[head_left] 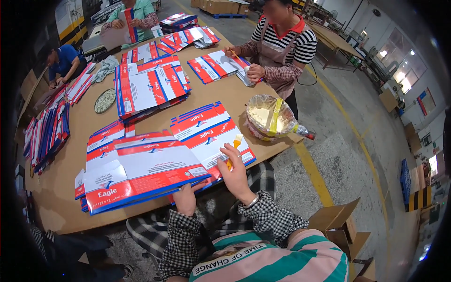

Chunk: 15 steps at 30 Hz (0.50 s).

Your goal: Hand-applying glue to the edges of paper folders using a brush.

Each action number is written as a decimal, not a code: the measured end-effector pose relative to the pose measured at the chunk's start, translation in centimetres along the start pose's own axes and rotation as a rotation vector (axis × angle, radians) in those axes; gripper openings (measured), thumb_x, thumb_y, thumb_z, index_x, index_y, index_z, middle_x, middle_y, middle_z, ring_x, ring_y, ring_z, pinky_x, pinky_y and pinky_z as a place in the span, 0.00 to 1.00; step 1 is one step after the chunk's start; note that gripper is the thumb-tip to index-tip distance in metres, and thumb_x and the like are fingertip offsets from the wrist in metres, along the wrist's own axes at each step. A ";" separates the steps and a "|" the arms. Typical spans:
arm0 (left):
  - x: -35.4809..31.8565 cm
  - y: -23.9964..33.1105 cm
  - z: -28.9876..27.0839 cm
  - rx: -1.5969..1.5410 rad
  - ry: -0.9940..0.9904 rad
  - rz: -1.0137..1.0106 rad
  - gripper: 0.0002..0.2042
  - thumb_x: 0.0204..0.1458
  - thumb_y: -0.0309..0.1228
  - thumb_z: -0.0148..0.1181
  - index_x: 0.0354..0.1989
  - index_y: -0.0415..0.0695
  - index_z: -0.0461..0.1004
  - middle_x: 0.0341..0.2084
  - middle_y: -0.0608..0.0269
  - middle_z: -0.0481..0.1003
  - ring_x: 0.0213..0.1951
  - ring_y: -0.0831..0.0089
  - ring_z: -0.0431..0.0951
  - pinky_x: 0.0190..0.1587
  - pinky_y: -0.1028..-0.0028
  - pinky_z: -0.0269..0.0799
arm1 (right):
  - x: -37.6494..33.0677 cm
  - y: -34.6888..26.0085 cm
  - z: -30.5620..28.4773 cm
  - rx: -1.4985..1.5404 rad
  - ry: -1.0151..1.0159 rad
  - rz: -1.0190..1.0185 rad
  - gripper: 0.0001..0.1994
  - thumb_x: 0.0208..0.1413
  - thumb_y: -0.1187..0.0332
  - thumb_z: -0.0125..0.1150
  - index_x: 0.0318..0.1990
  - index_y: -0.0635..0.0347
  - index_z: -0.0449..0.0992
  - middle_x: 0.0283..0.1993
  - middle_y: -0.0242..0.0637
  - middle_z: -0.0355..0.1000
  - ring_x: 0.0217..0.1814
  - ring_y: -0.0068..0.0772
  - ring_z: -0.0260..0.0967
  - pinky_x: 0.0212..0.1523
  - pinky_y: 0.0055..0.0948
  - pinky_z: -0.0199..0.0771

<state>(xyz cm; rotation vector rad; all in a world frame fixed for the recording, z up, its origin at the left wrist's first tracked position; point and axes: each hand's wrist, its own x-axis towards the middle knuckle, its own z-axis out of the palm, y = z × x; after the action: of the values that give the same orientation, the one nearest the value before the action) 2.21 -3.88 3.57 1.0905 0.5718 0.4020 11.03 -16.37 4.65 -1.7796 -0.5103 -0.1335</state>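
A flat printed carton (155, 162) in red, white and blue lies in front of me on a stack, its far flap raised and slightly blurred. My left hand (185, 199) grips its near edge at the table's rim, some fingers hidden beneath it. My right hand (236, 176) rests over the right end of the cartons, with a small brush (238, 140) held in it; the pale bristles point away from me and a yellow handle shows between the fingers. Under and beyond my right hand lies another flat carton (199, 129).
A plastic-lined bucket of cream paste (263, 115), yellow tape across it, stands at the table's right edge. More carton stacks (150, 89) and a round dish (105, 101) lie on the brown table (61, 202). Several co-workers sit around it. An open box (338, 216) stands lower right.
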 end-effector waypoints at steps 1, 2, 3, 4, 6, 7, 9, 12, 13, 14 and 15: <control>-0.1 0.5 0.2 -0.023 -0.005 0.001 0.15 0.58 0.25 0.39 0.51 0.29 0.56 0.43 0.44 0.69 0.36 0.54 0.77 0.32 0.66 0.79 | 0.0 0.1 0.0 -0.003 -0.004 -0.002 0.16 0.51 0.74 0.55 0.48 0.66 0.67 0.57 0.48 0.58 0.63 0.44 0.53 0.60 0.34 0.53; -0.5 0.9 0.3 -0.045 -0.005 -0.005 0.15 0.58 0.25 0.39 0.51 0.29 0.57 0.43 0.44 0.69 0.36 0.54 0.77 0.32 0.66 0.79 | -0.3 0.1 0.0 -0.007 -0.012 0.004 0.16 0.51 0.74 0.54 0.49 0.64 0.67 0.57 0.47 0.58 0.62 0.41 0.54 0.60 0.32 0.54; -0.6 1.4 0.5 -0.101 -0.021 -0.011 0.14 0.58 0.25 0.39 0.50 0.29 0.58 0.42 0.45 0.69 0.37 0.54 0.77 0.34 0.65 0.79 | -0.5 0.1 0.0 -0.007 -0.019 0.019 0.16 0.51 0.74 0.54 0.49 0.64 0.67 0.57 0.47 0.58 0.62 0.41 0.54 0.60 0.32 0.54; -0.2 0.6 0.0 -0.138 -0.073 -0.036 0.14 0.57 0.25 0.40 0.49 0.30 0.60 0.42 0.46 0.70 0.37 0.53 0.77 0.34 0.63 0.79 | -0.5 0.0 0.0 -0.012 -0.038 0.006 0.17 0.50 0.75 0.53 0.49 0.64 0.67 0.58 0.46 0.58 0.62 0.41 0.54 0.60 0.33 0.53; -0.8 1.9 0.8 -0.175 -0.031 -0.081 0.13 0.56 0.24 0.44 0.48 0.30 0.62 0.42 0.48 0.70 0.40 0.57 0.75 0.41 0.66 0.74 | -0.3 -0.4 0.3 -0.005 -0.069 -0.002 0.17 0.49 0.76 0.53 0.49 0.63 0.67 0.58 0.46 0.58 0.62 0.42 0.54 0.60 0.33 0.53; -0.6 1.6 0.4 -0.170 -0.015 -0.088 0.13 0.56 0.24 0.44 0.48 0.30 0.62 0.42 0.48 0.70 0.40 0.57 0.75 0.41 0.66 0.74 | -0.4 -0.7 0.3 -0.033 -0.089 -0.003 0.17 0.49 0.77 0.52 0.49 0.63 0.68 0.58 0.46 0.58 0.63 0.42 0.53 0.61 0.33 0.53; -0.4 1.0 -0.3 0.442 0.179 0.229 0.16 0.52 0.20 0.48 0.49 0.28 0.60 0.46 0.47 0.67 0.47 0.59 0.69 0.50 0.67 0.66 | -0.4 -0.7 0.4 -0.026 -0.107 0.007 0.16 0.50 0.77 0.52 0.49 0.63 0.69 0.58 0.45 0.58 0.63 0.42 0.52 0.61 0.32 0.51; -0.3 2.4 -1.6 0.347 0.260 0.432 0.14 0.50 0.19 0.51 0.46 0.30 0.64 0.43 0.50 0.69 0.47 0.65 0.68 0.51 0.69 0.62 | 0.5 -0.9 0.2 -0.016 -0.069 -0.004 0.16 0.50 0.77 0.51 0.48 0.63 0.69 0.58 0.45 0.59 0.63 0.41 0.52 0.61 0.32 0.52; -0.4 2.7 -2.8 0.239 0.229 0.298 0.14 0.49 0.18 0.50 0.46 0.30 0.64 0.42 0.51 0.69 0.46 0.64 0.69 0.49 0.69 0.62 | 0.4 -1.0 0.2 -0.011 -0.057 0.009 0.15 0.51 0.77 0.51 0.48 0.64 0.69 0.58 0.45 0.59 0.63 0.40 0.53 0.61 0.31 0.52; -0.2 3.9 -3.1 0.400 0.185 0.375 0.14 0.48 0.17 0.48 0.45 0.31 0.64 0.42 0.52 0.69 0.44 0.64 0.69 0.49 0.69 0.63 | 0.7 -0.6 -0.4 -0.014 -0.055 0.001 0.15 0.51 0.77 0.51 0.48 0.64 0.69 0.58 0.45 0.59 0.63 0.40 0.53 0.61 0.31 0.52; -0.1 5.1 -2.7 0.408 0.247 0.383 0.14 0.48 0.18 0.48 0.45 0.30 0.64 0.41 0.52 0.70 0.44 0.64 0.70 0.48 0.69 0.63 | 0.7 0.1 -0.5 0.021 -0.028 0.008 0.15 0.51 0.78 0.51 0.48 0.65 0.69 0.58 0.44 0.59 0.63 0.39 0.53 0.61 0.31 0.51</control>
<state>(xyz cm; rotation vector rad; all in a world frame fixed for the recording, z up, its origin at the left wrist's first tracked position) 0.33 0.05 7.34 1.5641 0.6814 0.7850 11.79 -16.68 4.92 -1.7647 -0.5230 -0.0969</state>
